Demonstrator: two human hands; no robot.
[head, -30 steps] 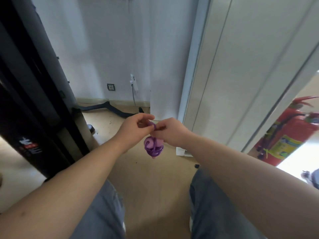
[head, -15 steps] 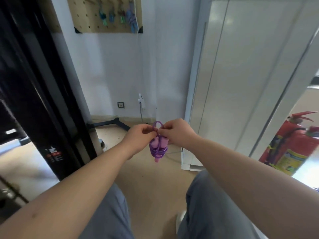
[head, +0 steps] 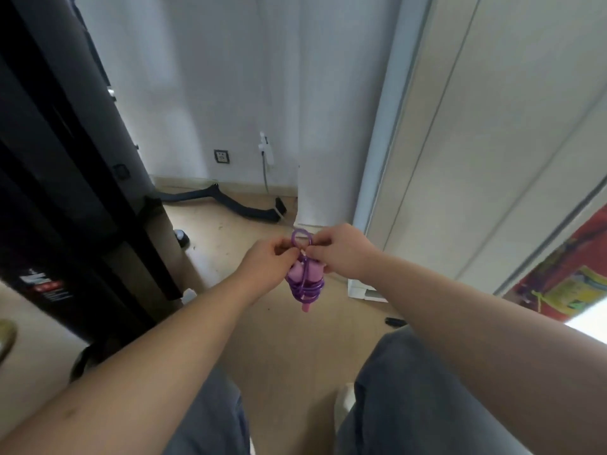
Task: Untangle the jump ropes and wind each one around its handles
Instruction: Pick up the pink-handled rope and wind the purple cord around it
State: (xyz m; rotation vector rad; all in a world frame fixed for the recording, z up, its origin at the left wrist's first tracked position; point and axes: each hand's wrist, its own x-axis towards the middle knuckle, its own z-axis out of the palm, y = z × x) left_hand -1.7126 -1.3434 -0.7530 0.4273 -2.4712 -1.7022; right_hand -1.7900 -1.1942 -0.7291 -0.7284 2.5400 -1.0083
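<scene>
- Noted close together, over the wooden floor (head: 226, 247): left hand (head: 267, 266) and right hand (head: 343, 252).
- Pinching the purple jump rope (head: 307, 289) at its top, fingers of both curled.
- Between the fingertips, a small rope loop (head: 301, 238) standing upright.
- Below the hands, hanging: pink handles (head: 295, 274) with cord wound round them.
- Behind, on the wall: socket (head: 221, 156).

Left hand (head: 270, 265), right hand (head: 343, 251): pinch grips

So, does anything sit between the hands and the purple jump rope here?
Nothing visible does. The left hand and right hand both pinch the coiled purple plastic jump rope near its top.
</scene>
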